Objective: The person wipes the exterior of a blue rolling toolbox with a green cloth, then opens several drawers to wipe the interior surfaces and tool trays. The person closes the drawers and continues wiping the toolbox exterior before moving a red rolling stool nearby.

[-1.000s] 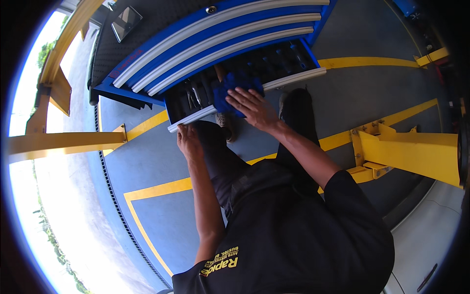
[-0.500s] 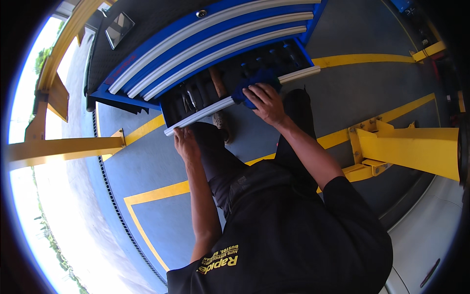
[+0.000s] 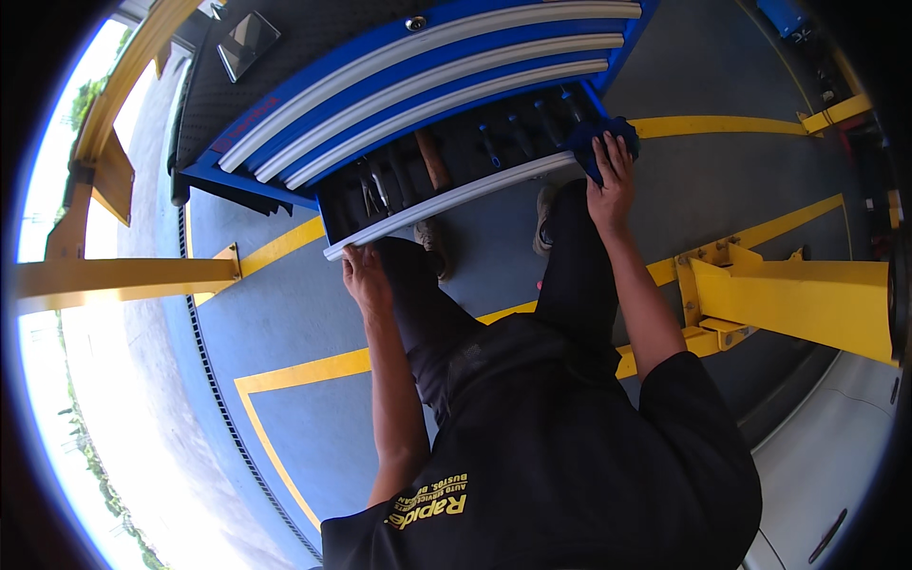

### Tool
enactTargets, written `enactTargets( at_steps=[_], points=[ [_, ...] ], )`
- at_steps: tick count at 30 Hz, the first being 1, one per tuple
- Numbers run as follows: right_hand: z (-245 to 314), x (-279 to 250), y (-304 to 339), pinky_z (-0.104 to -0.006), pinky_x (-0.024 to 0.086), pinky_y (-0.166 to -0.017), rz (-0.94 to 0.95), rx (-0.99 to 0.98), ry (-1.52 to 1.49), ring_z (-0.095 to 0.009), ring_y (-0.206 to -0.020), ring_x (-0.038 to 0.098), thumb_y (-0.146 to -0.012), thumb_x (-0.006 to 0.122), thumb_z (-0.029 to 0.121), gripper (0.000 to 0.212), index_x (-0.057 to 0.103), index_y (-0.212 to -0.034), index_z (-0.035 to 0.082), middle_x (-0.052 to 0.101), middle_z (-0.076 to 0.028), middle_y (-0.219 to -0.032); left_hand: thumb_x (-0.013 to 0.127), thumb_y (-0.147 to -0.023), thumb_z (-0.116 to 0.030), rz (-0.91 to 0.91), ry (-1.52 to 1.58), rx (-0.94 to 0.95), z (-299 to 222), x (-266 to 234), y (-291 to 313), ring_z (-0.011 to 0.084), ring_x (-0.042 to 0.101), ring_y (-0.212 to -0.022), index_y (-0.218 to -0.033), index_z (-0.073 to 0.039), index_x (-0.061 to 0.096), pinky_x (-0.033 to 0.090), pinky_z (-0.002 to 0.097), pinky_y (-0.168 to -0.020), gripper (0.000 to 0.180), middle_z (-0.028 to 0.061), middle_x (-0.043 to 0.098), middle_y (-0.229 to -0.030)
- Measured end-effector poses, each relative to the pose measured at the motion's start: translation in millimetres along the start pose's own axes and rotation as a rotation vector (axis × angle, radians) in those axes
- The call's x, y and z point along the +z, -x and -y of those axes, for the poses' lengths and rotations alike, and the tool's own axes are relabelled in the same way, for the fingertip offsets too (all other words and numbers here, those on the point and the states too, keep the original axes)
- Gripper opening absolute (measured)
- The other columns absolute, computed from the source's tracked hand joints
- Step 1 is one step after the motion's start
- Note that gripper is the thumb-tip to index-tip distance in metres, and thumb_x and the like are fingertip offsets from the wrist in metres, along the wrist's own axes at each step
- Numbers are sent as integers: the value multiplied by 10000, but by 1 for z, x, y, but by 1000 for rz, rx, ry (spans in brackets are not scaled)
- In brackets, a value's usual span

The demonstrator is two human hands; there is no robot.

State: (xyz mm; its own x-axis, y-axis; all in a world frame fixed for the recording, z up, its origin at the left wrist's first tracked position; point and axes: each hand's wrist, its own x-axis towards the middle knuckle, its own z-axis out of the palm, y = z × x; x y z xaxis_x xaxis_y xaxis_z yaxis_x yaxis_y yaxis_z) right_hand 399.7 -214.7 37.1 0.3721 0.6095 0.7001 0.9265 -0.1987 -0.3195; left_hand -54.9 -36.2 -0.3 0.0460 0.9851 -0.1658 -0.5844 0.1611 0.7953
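Observation:
A blue tool cabinet (image 3: pixel 313 180) has its lowest visible drawer pulled out toward me. My left hand (image 3: pixel 366 275) grips the left end of the silver drawer handle (image 3: pixel 456 201). At the handle's right end, my right hand (image 3: pixel 613 190) presses a bunched dark blue cloth (image 3: pixel 626 131) over the edge, fingers lying across it. Inside the drawer are a wooden-handled hammer (image 3: pixel 432 160), pliers (image 3: pixel 379 185) on the left, and several tools with blue-marked handles, such as a screwdriver (image 3: pixel 489 145), on the right.
On the cabinet's black top lies a flat dark phone-like device (image 3: pixel 248 46). Yellow lift arms stand at the left (image 3: pixel 133 277) and right (image 3: pixel 788 285). A light-coloured car (image 3: pixel 836 427) is at the lower right. Yellow lines mark the grey floor (image 3: pixel 313 418).
My right hand has slid the cloth rightward along the drawer handle, from its middle to its right end. My left hand stays at the left end.

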Motion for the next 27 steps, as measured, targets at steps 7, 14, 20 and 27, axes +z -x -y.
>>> enactTargets(
  at_steps=[7,14,20,27],
  points=[
    [160,34,12,-589,304,-1310,403,-205,-241,-344,-1647,341,-849,878,196,916,470,-1664,104,427,-106,-1748,580,-1168,-402,-49,-45,6,10,-17,-2,187,659,-1148,-1376,-138,590,515,369,-974,336,29,668,-1239],
    [279,101,11,-477,249,-1355,518,-572,-487,-239,-1650,343,-1119,592,421,604,525,-1641,125,415,-63,-1763,605,-1159,-407,-66,-48,38,-1,21,5,120,655,-976,-1296,-153,613,516,315,-867,289,-22,669,-1104],
    [222,86,-10,-405,566,-1109,261,-418,-537,-217,-1299,712,-939,835,187,321,815,-1255,132,786,-19,-1340,611,-1158,-391,-39,-118,30,0,-6,4,99,621,-940,-1252,-145,628,533,316,-878,264,-22,664,-1073],
    [51,-7,-35,-400,584,-1006,201,-287,-231,-246,-1184,727,-861,861,58,233,815,-1087,94,800,-26,-1229,592,-1168,-366,-2,-80,40,7,-16,3,125,614,-945,-1220,-146,612,522,327,-871,227,-11,644,-1083]
  ],
)
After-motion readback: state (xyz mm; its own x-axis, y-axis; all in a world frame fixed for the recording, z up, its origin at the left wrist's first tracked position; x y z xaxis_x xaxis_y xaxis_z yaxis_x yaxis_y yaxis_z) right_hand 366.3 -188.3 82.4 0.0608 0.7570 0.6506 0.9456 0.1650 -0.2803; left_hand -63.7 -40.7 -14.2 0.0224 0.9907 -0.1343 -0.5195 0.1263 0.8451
